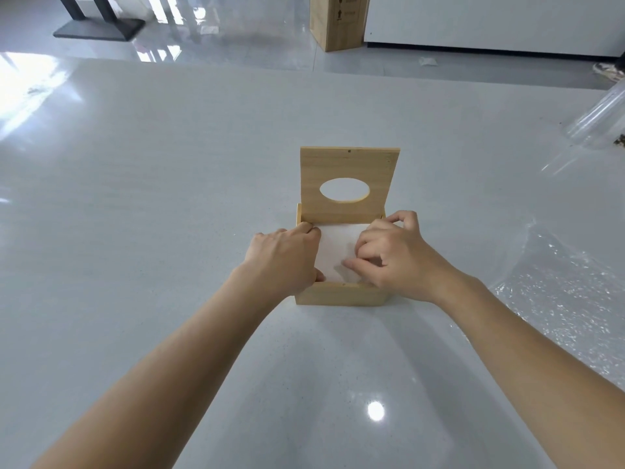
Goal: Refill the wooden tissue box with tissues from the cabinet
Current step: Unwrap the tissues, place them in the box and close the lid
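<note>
The wooden tissue box (341,295) stands on the white table (169,198) with its lid (350,164) hinged upright at the back, the oval hole facing me. A white stack of tissues (338,245) lies inside the box. My left hand (287,255) is at the box's left side, its fingers curled over the left edge of the stack. My right hand (395,248) lies on the right part of the stack, fingers bent and pressing into the tissues, thumb along the front.
Crinkled clear plastic wrap (558,282) lies on the table to the right, with a clear plastic container (598,120) beyond it. On the floor past the table stand a wooden crate (338,22) and a black table base (98,28).
</note>
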### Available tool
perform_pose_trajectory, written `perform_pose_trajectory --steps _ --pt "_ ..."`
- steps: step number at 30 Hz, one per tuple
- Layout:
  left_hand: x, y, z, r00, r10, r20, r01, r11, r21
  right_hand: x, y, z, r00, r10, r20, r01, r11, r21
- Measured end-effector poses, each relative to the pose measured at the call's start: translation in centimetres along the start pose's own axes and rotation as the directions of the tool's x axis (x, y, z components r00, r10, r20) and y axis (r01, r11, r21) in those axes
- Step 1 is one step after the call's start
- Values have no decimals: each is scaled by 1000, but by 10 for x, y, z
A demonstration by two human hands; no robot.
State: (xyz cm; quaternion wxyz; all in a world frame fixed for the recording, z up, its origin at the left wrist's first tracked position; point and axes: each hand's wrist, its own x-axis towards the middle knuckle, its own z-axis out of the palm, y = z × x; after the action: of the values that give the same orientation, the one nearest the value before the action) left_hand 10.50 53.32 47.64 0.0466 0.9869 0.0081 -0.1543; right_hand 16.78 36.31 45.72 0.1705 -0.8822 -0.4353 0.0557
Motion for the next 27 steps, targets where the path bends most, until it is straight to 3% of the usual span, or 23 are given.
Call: perform_pose_trajectory --steps 4,9,19,22,24,25,27 --pt "1 1 0 1000 9 -17 -9 1000 13 -5 8 0 987 -81 -142 60 987 -149" --pt "1 1 1 999 12 -35 -11 1000 24 -3 10 4 912 -213 -350 76 927 -366" --pt "-1 0 -1 999 23 -46 -21 999 36 -4 17 9 925 -200 -323 75 929 -361" --pt "-6 0 -6 995 74 -69 -77 996 -49 -6 14 4 900 -117 -421 58 987 -152" --pt "-13 -3 -14 989 87 -117 -102 986 -135 -9 7 -3 859 82 -506 12 984 179" --pt "-16 -6 -18 983 66 -169 -100 975 -199 -10 5 -6 830 225 -511 -16 925 380" --pt "-21 -12 -24 948 -54 -314 -70 926 -371 -9 2 -14 756 507 -415 -71 693 717"
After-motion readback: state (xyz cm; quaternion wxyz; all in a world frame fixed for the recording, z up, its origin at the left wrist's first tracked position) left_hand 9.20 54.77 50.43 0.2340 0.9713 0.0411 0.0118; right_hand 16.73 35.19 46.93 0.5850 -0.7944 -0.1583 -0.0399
